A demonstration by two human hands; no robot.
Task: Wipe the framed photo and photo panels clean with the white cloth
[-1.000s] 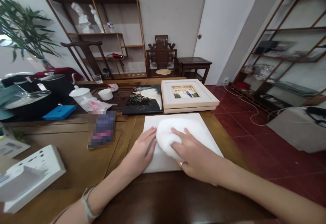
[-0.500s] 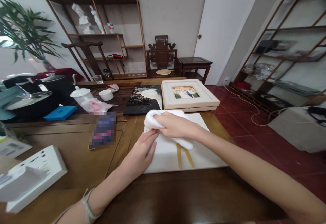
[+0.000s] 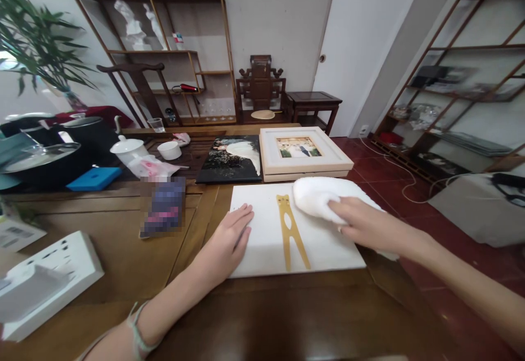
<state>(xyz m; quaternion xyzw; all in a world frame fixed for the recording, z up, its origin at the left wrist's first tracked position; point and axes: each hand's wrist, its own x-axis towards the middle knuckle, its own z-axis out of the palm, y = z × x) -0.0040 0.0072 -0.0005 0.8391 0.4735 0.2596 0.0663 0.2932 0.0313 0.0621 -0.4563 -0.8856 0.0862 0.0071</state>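
Note:
A flat white board lies on the wooden table with a gold, A-shaped piece flat on its middle. My left hand rests on the board's left edge, fingers stretched out and holding nothing. Bunched in my right hand is a white cloth, pressed over the board's upper right part. The cloth's loose end trails past the right edge and hides that corner.
Behind the board lie a dark picture panel and a pale framed photo. Leftward are a blurred-out packet, a blue box, a white teapot, a black pan and a white power strip.
My right hand has swept the cloth from the board's upper left to its right side, uncovering the gold piece. My left hand stays at the left edge.

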